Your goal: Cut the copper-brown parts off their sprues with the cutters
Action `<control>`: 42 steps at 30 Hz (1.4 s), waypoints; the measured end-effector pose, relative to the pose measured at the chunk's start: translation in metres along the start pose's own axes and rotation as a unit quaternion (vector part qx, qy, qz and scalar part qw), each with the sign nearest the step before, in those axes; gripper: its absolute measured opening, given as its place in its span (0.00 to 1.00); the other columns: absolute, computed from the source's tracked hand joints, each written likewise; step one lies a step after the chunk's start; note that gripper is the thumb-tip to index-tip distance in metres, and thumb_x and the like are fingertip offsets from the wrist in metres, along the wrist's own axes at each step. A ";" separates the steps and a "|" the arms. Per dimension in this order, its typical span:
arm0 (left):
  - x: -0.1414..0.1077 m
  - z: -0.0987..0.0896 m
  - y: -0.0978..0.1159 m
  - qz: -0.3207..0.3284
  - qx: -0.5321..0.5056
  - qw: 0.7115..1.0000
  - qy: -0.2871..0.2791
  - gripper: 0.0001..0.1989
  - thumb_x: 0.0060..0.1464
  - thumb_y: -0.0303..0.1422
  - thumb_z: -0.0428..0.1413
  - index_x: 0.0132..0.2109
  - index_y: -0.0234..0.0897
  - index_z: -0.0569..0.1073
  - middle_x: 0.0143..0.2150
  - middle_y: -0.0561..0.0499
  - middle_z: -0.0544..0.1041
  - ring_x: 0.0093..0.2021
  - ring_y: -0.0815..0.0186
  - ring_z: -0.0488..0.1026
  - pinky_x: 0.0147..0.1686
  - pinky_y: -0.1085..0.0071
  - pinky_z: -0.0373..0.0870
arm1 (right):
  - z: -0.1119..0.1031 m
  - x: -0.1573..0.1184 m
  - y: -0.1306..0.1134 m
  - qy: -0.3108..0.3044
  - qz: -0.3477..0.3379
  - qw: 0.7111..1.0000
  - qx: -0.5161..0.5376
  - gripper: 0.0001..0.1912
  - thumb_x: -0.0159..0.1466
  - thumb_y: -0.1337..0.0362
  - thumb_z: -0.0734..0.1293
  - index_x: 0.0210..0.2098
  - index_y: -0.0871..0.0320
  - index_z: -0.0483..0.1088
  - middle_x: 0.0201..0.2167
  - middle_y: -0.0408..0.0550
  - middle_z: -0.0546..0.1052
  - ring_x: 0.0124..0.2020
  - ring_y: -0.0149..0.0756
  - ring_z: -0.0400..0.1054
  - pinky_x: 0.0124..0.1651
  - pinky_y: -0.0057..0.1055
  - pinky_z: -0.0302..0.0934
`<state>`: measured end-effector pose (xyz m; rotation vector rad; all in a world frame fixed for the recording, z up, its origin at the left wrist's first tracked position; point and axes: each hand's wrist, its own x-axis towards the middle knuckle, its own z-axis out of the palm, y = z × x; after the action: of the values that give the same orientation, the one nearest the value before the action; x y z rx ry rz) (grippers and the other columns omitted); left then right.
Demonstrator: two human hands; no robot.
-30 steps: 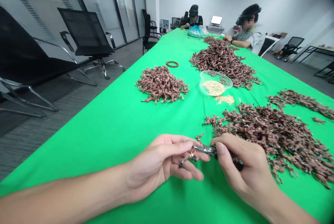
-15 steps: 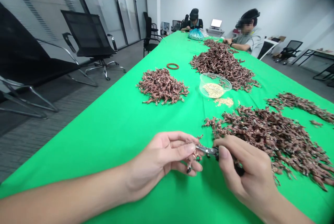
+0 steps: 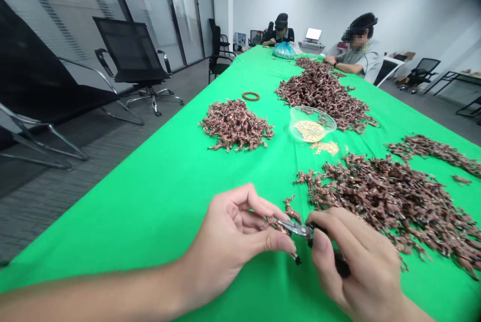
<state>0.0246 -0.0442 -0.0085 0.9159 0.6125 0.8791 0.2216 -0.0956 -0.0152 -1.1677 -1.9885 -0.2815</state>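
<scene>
My left hand (image 3: 240, 234) pinches a small brown animal figurine (image 3: 271, 221) between thumb and fingers, partly hidden by them; a dark-tipped end sticks out below the thumb. My right hand (image 3: 356, 257) is closed round the dark handles of metal-jawed pliers (image 3: 298, 229), whose tip touches the figurine. Just beyond the pliers another figurine (image 3: 291, 209) lies on the green cloth (image 3: 158, 202). A large heap of figurines (image 3: 394, 197) spreads to the right of my right hand.
A smaller heap (image 3: 236, 124) and a brown ring (image 3: 250, 96) lie ahead. A clear bowl (image 3: 311, 124) holds pale bits, some spilled beside it. Behind it is another heap (image 3: 323, 94). Two people (image 3: 353, 56) sit at the far end near a blue bag (image 3: 283, 50). Chairs (image 3: 131, 51) stand left.
My left hand has turned, its thumb now lower over the figurine, whose dark-tipped end points down and right. The pliers have moved slightly down. A loose figurine beyond them shows more fully.
</scene>
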 end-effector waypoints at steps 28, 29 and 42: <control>-0.002 0.002 0.007 0.019 0.124 0.991 0.039 0.20 0.42 0.27 0.72 0.36 0.36 0.69 0.40 0.49 0.84 0.35 0.65 0.82 0.37 0.74 0.79 | -0.002 0.003 0.003 0.016 -0.039 0.999 -0.016 0.09 0.65 0.71 0.65 0.44 0.67 0.70 0.36 0.54 0.75 0.36 0.37 0.69 0.38 0.33 0.63; -0.002 0.002 0.008 0.022 0.135 0.990 0.039 0.19 0.43 0.28 0.72 0.35 0.36 0.69 0.41 0.49 0.84 0.36 0.65 0.83 0.37 0.74 0.79 | -0.002 0.003 0.003 0.016 -0.034 0.999 -0.012 0.08 0.65 0.71 0.65 0.44 0.67 0.71 0.36 0.54 0.75 0.37 0.37 0.69 0.38 0.33 0.63; 0.039 -0.031 0.045 0.137 0.342 0.925 0.096 0.14 0.49 0.31 0.68 0.41 0.35 0.74 0.40 0.45 0.84 0.41 0.59 0.82 0.46 0.64 0.77 | -0.006 0.013 0.027 -0.004 0.212 0.971 0.115 0.11 0.70 0.62 0.62 0.35 0.57 0.73 0.20 0.38 0.68 0.17 0.26 0.57 0.19 0.25 0.52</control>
<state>0.0040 0.0165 0.0123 1.5870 1.0110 1.0304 0.2436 -0.0761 -0.0073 -1.3993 -1.6706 0.1683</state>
